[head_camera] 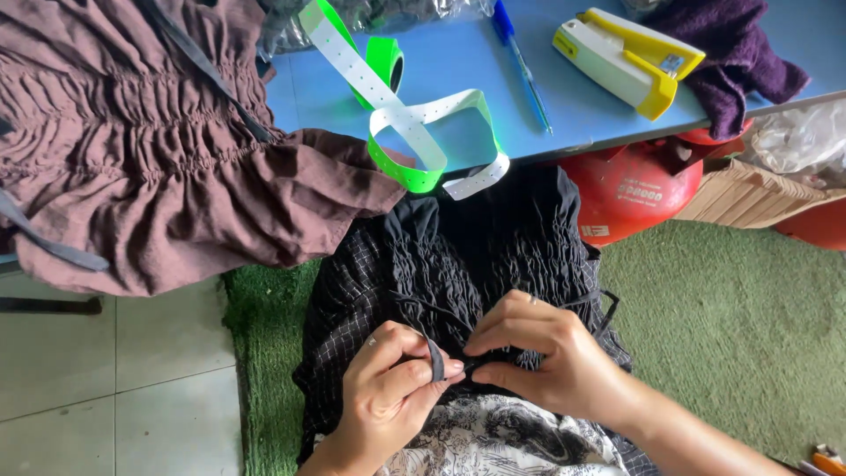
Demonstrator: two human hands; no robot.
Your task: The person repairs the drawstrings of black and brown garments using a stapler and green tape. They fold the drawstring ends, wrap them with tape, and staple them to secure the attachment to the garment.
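Note:
A black checked garment point(458, 256) with a gathered, smocked middle lies over my lap below the table edge. My left hand point(388, 388) pinches a thin black strap point(436, 360) of that garment between thumb and forefinger. My right hand point(546, 353) is closed on the same strap just to the right, fingertips touching those of the left. A ring shows on each hand. Patterned black-and-white fabric point(493, 441) lies under my wrists.
A brown ruched garment point(150, 150) hangs off the blue table point(573, 115) at left. On the table lie a green-and-white perforated strip point(414, 132), a blue pen point(522, 62), a white-and-yellow tagging tool point(626, 57) and a purple cloth point(731, 44). A red cylinder point(634, 189) stands on green carpet point(740, 326).

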